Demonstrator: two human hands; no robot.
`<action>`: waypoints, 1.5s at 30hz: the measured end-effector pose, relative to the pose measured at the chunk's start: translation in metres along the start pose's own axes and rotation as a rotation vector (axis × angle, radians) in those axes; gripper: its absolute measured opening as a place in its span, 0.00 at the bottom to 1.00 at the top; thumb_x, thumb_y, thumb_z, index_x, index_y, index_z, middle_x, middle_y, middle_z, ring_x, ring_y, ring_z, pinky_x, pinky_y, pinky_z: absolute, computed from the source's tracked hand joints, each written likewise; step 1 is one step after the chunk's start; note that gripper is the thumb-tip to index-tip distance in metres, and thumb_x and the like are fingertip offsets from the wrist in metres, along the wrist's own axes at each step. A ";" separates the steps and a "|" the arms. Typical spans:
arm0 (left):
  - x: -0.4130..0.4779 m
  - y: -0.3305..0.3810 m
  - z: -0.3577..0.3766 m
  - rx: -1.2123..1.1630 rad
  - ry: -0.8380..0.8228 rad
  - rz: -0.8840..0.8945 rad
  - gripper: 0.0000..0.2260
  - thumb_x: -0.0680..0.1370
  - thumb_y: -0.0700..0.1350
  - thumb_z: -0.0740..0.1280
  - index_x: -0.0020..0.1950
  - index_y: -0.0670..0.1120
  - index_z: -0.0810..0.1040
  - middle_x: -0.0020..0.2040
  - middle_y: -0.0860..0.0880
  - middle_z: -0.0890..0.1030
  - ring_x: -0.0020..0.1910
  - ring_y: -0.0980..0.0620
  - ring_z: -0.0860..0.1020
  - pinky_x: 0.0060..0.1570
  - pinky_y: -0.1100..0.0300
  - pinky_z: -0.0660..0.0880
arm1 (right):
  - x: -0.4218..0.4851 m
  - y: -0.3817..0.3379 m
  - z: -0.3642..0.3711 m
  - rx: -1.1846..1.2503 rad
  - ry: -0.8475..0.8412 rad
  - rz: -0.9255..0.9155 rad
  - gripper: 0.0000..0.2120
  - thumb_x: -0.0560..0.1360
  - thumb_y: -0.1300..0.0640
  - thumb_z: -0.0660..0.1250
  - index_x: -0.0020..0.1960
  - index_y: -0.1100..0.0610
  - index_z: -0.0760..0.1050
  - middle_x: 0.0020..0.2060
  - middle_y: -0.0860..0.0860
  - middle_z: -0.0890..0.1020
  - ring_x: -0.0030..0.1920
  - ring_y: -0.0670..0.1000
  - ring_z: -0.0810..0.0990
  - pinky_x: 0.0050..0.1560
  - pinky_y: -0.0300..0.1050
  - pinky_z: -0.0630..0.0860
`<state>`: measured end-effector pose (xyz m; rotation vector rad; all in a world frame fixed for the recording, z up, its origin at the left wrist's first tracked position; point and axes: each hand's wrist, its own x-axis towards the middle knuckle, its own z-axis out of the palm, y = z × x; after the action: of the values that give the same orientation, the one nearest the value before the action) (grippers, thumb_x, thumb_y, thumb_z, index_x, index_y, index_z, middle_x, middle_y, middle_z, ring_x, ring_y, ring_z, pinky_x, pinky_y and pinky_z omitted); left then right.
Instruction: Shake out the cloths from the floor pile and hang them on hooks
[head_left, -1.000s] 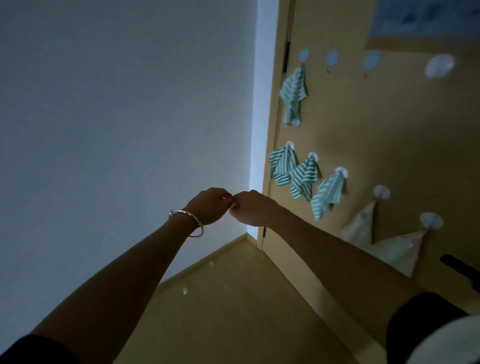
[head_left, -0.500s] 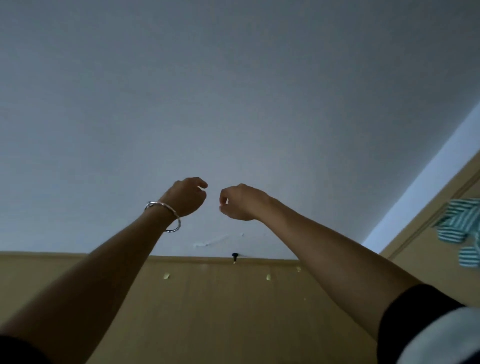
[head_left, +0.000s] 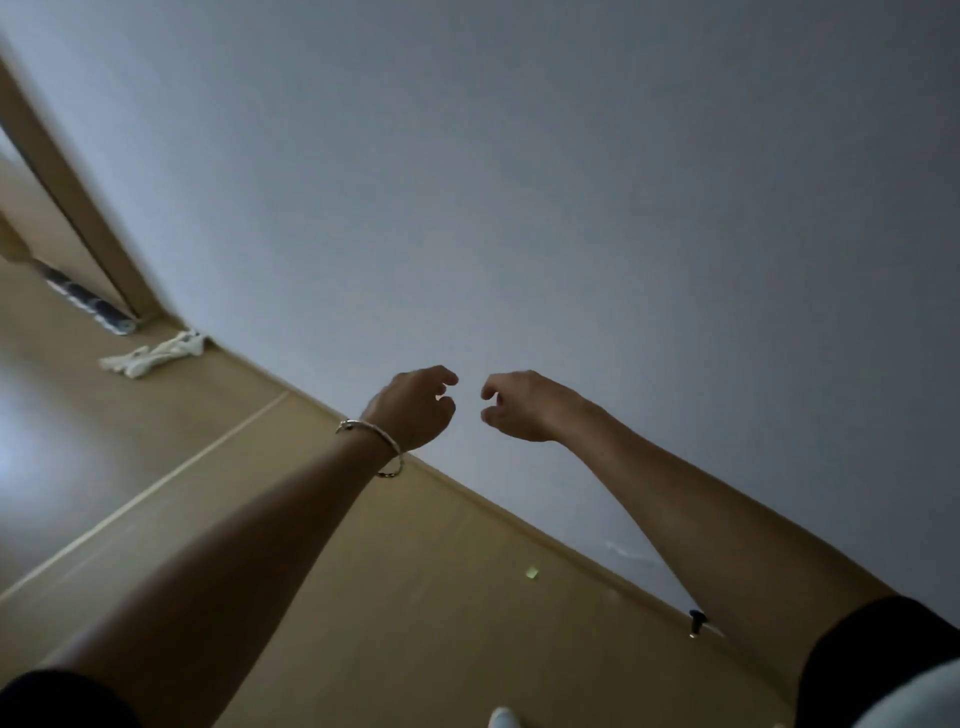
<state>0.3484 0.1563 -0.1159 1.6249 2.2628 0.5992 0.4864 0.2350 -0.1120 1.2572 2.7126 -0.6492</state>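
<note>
A small pile of pale cloths (head_left: 156, 355) lies on the wooden floor against the white wall, far to the left. My left hand (head_left: 415, 408), with a silver bangle on its wrist, hangs in front of the wall with fingers loosely curled and nothing in them. My right hand (head_left: 519, 405) hangs a short gap to its right, fingers also loosely curled and empty. Both hands are well to the right of the pile and apart from it. No hooks are in view.
A white wall (head_left: 571, 182) fills most of the view and meets the wooden floor (head_left: 363, 597) along a skirting line. A door frame (head_left: 67, 208) and a dark rolled item (head_left: 88, 304) stand at far left. A small black doorstop (head_left: 696, 621) sits by the skirting at lower right.
The view has swung left, away from the door with hung cloths, to the wall and floor pile. My hands, touching a second ago, have parted and their fingers have loosened.
</note>
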 end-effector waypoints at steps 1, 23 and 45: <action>0.012 -0.012 -0.012 0.019 0.015 -0.033 0.15 0.78 0.43 0.61 0.65 0.49 0.74 0.60 0.48 0.78 0.57 0.49 0.77 0.58 0.55 0.74 | 0.022 -0.011 -0.004 -0.006 -0.018 -0.044 0.20 0.80 0.52 0.59 0.71 0.53 0.67 0.68 0.53 0.72 0.65 0.53 0.72 0.62 0.48 0.70; 0.122 -0.327 -0.247 0.031 0.333 -0.369 0.16 0.78 0.42 0.64 0.66 0.45 0.73 0.59 0.45 0.78 0.57 0.48 0.76 0.54 0.60 0.70 | 0.323 -0.354 -0.024 -0.325 -0.100 -0.529 0.21 0.80 0.54 0.58 0.72 0.54 0.66 0.69 0.54 0.71 0.66 0.54 0.71 0.61 0.46 0.69; 0.229 -0.603 -0.320 -0.029 0.208 -0.579 0.16 0.77 0.44 0.63 0.65 0.48 0.74 0.59 0.48 0.79 0.59 0.48 0.75 0.61 0.57 0.70 | 0.575 -0.553 0.049 -0.422 -0.266 -0.584 0.23 0.80 0.52 0.60 0.73 0.54 0.63 0.71 0.54 0.68 0.69 0.54 0.68 0.66 0.48 0.67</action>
<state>-0.3716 0.1545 -0.1316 0.8453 2.6839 0.6571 -0.3100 0.3058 -0.1094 0.2614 2.7639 -0.2249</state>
